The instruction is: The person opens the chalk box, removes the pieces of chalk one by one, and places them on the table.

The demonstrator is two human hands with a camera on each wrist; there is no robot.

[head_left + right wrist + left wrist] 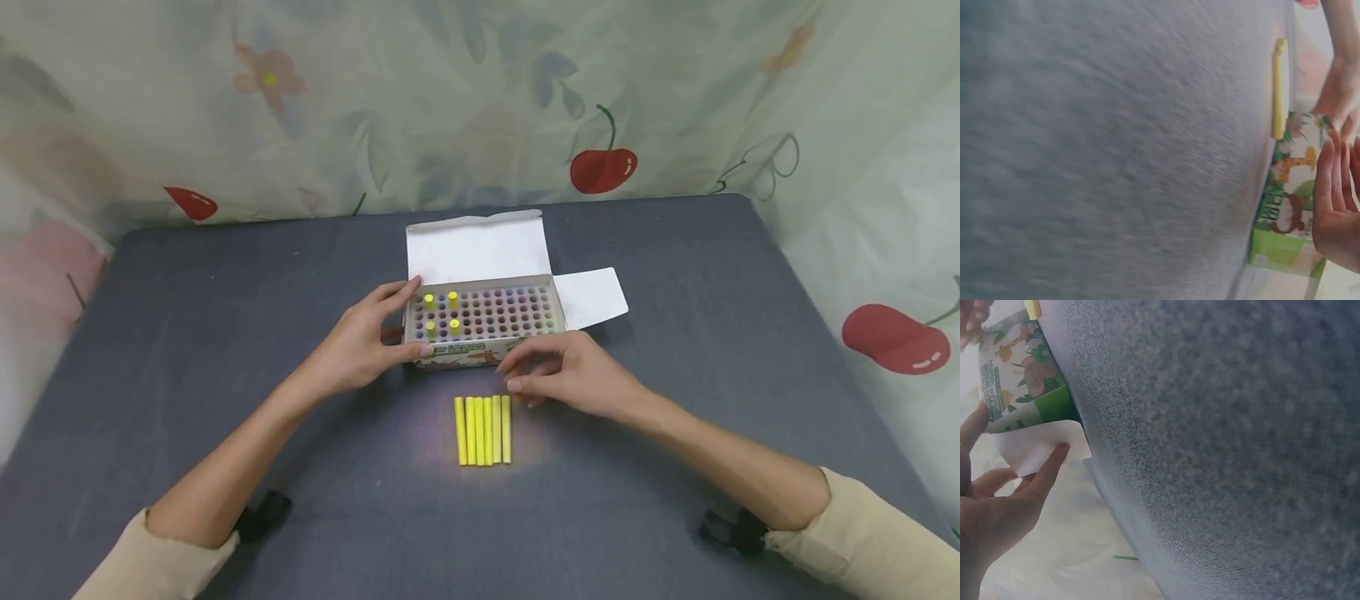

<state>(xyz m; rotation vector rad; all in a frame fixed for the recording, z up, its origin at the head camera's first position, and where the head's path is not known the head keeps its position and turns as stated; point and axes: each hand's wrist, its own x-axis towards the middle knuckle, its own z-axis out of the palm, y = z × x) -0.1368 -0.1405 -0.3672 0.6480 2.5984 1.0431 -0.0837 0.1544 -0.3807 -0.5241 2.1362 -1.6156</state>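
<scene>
A printed chalk box with its lid up stands on the table, its inside a grid of round holes. Several yellow chalk sticks stand upright in holes toward the left end. My left hand grips that end, thumb at the front corner and a finger at the back one; the left wrist view shows fingers against a white end flap. Just in front of the box hovers my right hand, fingers loosely bent and holding nothing. Beneath its fingertips lies a row of loose yellow chalk sticks, side by side.
The box's white lid leans back behind it, and a white side flap sticks out to the right. A dark cloth covers the table. Behind it hangs a patterned curtain.
</scene>
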